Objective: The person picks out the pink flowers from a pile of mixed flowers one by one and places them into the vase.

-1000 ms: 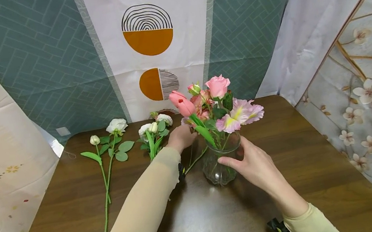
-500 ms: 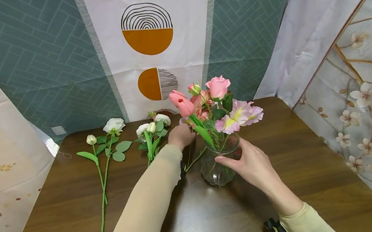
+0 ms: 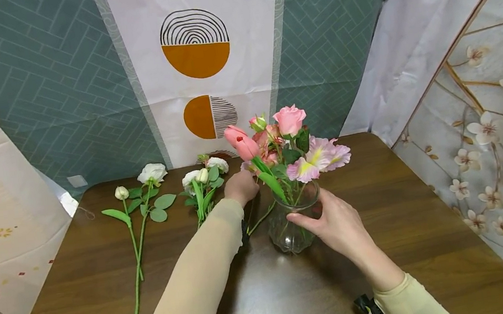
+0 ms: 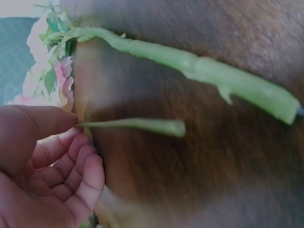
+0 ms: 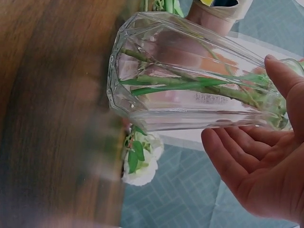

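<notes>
My left hand (image 3: 242, 187) is left of the bouquet, behind the vase's rim. In the left wrist view its thumb and index finger pinch a thin green flower stem (image 4: 152, 125); the bloom it belongs to is hidden. A thicker stem (image 4: 209, 71) slants across the same view, apart from the fingers. My right hand (image 3: 338, 222) grips the clear glass vase (image 3: 292, 236) near its neck, thumb on the near side and fingers around the right. The vase stands upright, holding a pink tulip (image 3: 245, 147), a pink rose (image 3: 290, 120) and a lilac ruffled flower (image 3: 312, 165).
At the left of the brown wooden table (image 3: 83, 290) lie a white rose (image 3: 152, 174) and a white tulip bud (image 3: 121, 193), with long stems. More white flowers (image 3: 217, 165) lie just beyond the left forearm. A patterned cloth (image 3: 200, 57) hangs behind the table.
The head view has shifted slightly, moving everything a little left in frame. Both hands keep their places at the stem and the vase.
</notes>
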Motion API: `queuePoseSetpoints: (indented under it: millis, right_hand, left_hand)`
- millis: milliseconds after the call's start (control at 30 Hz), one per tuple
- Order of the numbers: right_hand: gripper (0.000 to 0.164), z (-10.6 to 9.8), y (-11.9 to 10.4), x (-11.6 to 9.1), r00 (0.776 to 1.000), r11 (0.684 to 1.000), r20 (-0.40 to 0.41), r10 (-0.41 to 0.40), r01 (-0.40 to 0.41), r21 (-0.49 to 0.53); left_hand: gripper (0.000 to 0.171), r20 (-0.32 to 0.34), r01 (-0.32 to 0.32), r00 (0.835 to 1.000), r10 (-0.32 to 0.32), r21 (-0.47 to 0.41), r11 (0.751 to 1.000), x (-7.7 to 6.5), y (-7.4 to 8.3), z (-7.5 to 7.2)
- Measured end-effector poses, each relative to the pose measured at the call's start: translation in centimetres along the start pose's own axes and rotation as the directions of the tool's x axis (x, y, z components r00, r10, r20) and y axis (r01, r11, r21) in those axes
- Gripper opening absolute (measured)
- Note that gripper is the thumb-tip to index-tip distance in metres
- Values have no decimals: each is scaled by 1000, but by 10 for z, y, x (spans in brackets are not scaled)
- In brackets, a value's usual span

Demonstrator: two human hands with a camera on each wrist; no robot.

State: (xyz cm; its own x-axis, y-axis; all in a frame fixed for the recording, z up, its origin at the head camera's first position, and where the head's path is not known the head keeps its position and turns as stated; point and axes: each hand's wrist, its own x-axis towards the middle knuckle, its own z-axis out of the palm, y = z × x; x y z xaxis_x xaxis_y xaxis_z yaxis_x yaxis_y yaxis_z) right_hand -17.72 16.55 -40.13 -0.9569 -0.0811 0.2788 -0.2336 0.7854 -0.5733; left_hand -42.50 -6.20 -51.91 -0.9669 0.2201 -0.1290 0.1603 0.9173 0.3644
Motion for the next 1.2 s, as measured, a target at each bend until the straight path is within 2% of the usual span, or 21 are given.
queuePoseSetpoints:
  millis: [200, 467, 567, 700, 800, 900, 1000, 1167, 1200]
  right_hand:
    - [59, 1, -1, 0, 1000, 1000, 6, 0, 0, 3]
    - [59, 0, -1, -2, 1000, 1000, 15, 9, -9, 6]
    - [59, 0, -1, -2, 1000, 1000, 22, 11, -11, 4]
    - [60, -1, -1, -1, 1000, 1000, 20, 9, -9, 1]
    - [61, -1, -1, 0, 1000, 1000, 18, 7, -7, 3]
    - [61, -1, -1, 0, 1000, 1000, 24, 9, -9, 4]
    - [61, -2, -1, 0, 1000, 1000, 27, 11, -11, 5]
    - [60, -2, -1, 0, 1000, 1000, 29, 7, -8, 6]
    - [60, -2, -1, 0, 1000, 1000, 29, 6, -7, 5]
  left_hand:
    - [15, -16, 12, 1000, -13, -68, 998, -17, -2, -11]
    - [33, -31, 9, 999, -14, -136, 991, -35, -3, -25]
    - [36, -54, 18, 998, -28, -171, 985, -47, 1, -34]
    - [39, -101, 14, 994, -37, -218, 976, -49, -3, -38]
    - [41, -136, -3, 990, -29, -232, 973, -40, -14, -35]
    - [38, -168, -26, 986, -14, -236, 971, -39, -22, -34]
    - [33, -195, -37, 981, -15, -263, 964, -43, -25, -36]
    - [23, -267, -43, 963, -45, -313, 949, -65, -20, -48]
    - [22, -278, -51, 960, -42, -318, 947, -75, -14, -55]
